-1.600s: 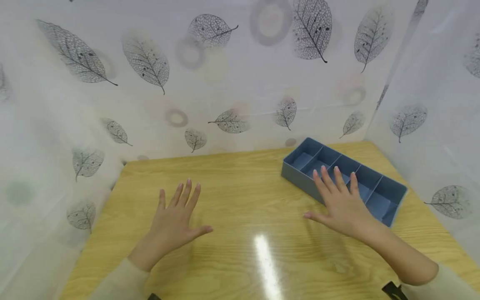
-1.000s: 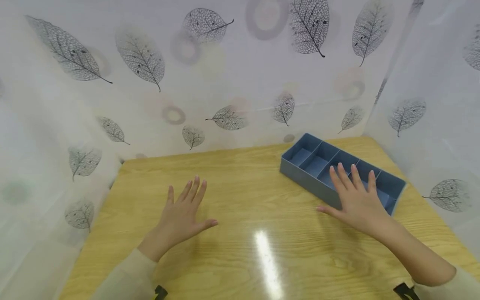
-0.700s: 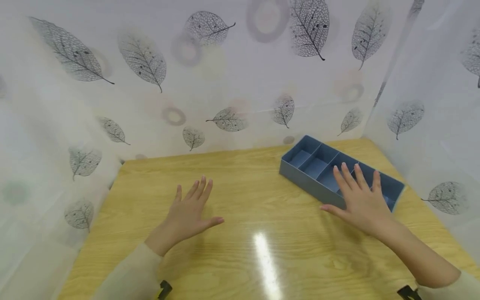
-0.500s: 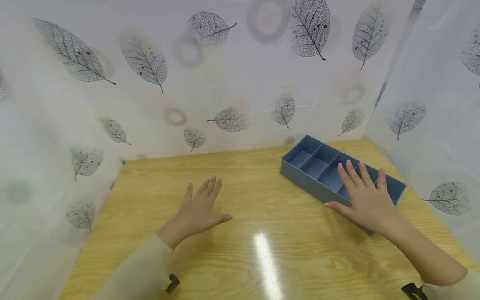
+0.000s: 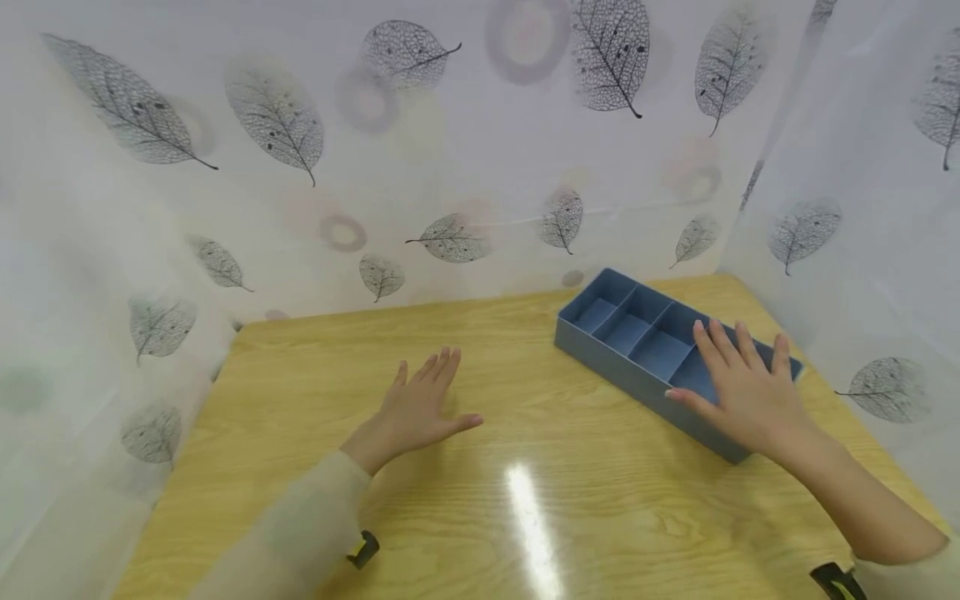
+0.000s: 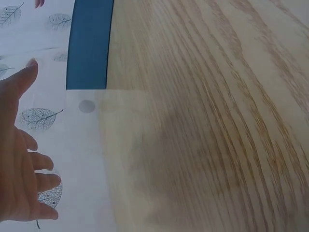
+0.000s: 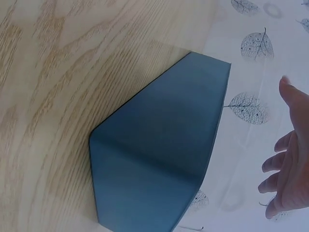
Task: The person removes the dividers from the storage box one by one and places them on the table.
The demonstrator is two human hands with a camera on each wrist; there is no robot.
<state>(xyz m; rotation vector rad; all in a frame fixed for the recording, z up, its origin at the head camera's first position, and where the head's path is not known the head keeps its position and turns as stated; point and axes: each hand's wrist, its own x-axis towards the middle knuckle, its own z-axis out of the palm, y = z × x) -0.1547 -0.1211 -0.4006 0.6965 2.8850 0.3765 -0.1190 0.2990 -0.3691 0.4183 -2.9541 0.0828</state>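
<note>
A blue-grey divided storage box (image 5: 630, 367) lies slantwise at the back right of the wooden table; its visible compartments hold nothing. My right hand (image 5: 753, 400) hovers over the box's near right end, fingers spread, thumb pointing left, and hides part of it. Left of the middle, my left hand (image 5: 416, 412) is held above the bare wood with straight fingers and its thumb out to the right. In the right wrist view the box's outer walls (image 7: 154, 130) fill the middle, apart from the hand (image 7: 292, 154). The left wrist view catches the box's side (image 6: 89, 46) beyond the left thumb.
The wooden table (image 5: 487, 375) carries a bright light reflection (image 5: 534, 533) near the front. White curtains with a leaf print (image 5: 465, 150) close off the back and both sides. Dark straps (image 5: 363, 550) show at the sleeve cuffs.
My left hand has moved right and slightly forward over the table. The right hand has drifted right along the box, uncovering more of its compartments. The box stays in place.
</note>
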